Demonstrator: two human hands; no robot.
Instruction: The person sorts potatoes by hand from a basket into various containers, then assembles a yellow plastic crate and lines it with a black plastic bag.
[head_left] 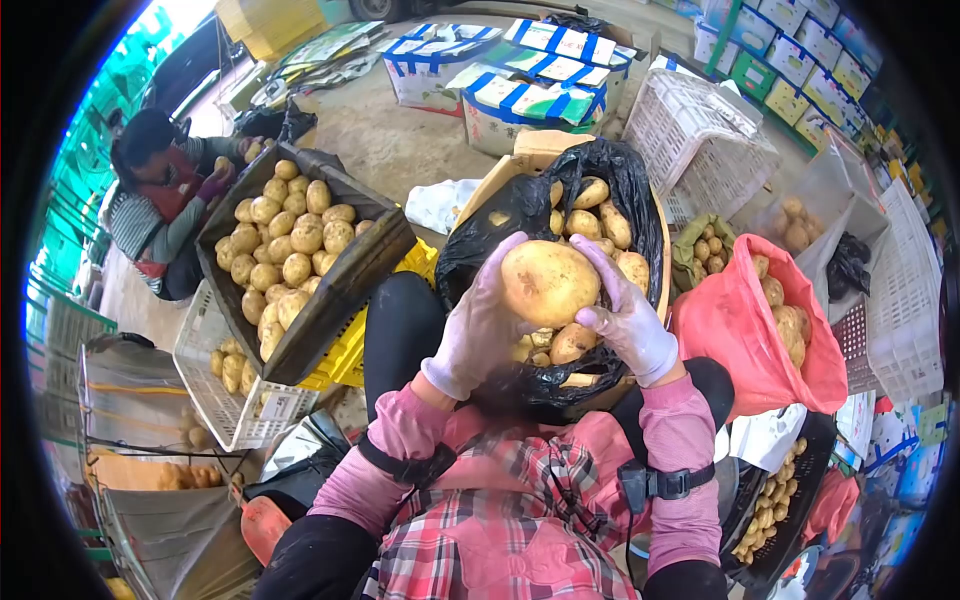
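Note:
A large pale-yellow potato (549,284) is held up between my two gloved hands. My left hand (472,335) cups its left side, fingers pointing up along the edge. On the other side, my right hand (636,322) presses fingers and thumb against the potato's right edge. Below it stands a cardboard box (658,270) lined with a black plastic bag (625,165), with several potatoes (590,208) inside. One smaller potato (573,343) lies just under the held one, near my right thumb.
Left, a dark wooden crate (370,215) full of potatoes rests by a yellow crate (345,345); a white basket (205,345) is below. A co-worker (160,215) crouches beyond. Right are a red bag (715,320) of potatoes and a white crate (690,130). Packed boxes (530,105) stand ahead.

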